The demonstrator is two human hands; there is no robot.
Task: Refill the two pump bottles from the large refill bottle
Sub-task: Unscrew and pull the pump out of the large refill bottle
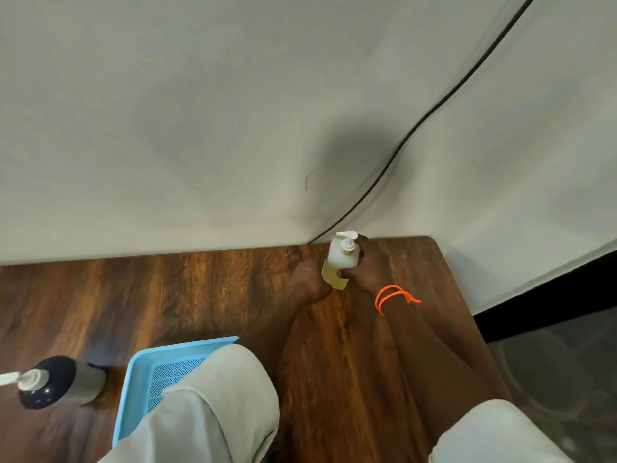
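Far corner of the table — right hand wrapped its grip round a white pump bottle, thumb on the front. Left hand touched the bottle's base; its grip unclear. A dark pump bottle stood near left, beside a blue tray.

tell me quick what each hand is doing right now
Left hand: beside the base of the clear pump bottle; grip cannot be told.
Right hand: fingers curled round the clear pump bottle, holding it.
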